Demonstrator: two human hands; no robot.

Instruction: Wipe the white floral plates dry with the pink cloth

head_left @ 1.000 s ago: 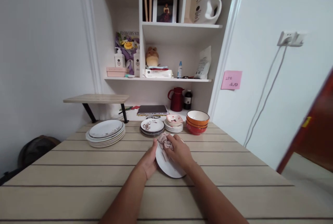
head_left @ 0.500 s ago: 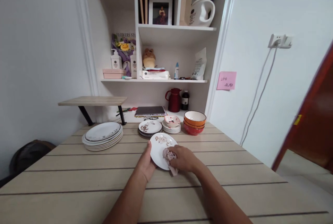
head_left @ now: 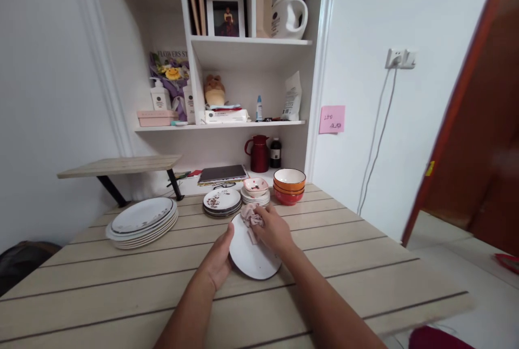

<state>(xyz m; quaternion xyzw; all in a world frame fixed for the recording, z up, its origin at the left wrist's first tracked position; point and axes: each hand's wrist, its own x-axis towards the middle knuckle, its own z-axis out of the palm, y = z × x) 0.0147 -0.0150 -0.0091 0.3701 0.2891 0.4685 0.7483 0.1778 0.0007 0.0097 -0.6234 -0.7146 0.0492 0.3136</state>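
Observation:
A white plate with a dark rim [head_left: 254, 259] is tilted toward me above the table. My left hand [head_left: 221, 254] grips its left edge, thumb on the upper side and fingers going behind it. In my right hand [head_left: 273, 229] is a crumpled pinkish cloth [head_left: 251, 216], pressed on the plate's upper part, with a loose end hanging down. The cloth and hand cover any pattern there. Just behind are a stack of dark-rimmed floral plates [head_left: 222, 200] and small white plates [head_left: 259, 199] with a strawberry-patterned bowl [head_left: 255, 186] on top.
Orange and red bowls [head_left: 288, 186] are stacked at the back right. Larger plates [head_left: 141, 224] are piled at the left, near a small raised wooden shelf [head_left: 121, 165]. Behind stand a dark red jug [head_left: 258, 154] and a dark bottle [head_left: 275, 153].
My right hand and the cloth have moved from the plate's lower right to its upper edge. The plate's floral pattern is no longer visible at the top. The view has swung to the right.

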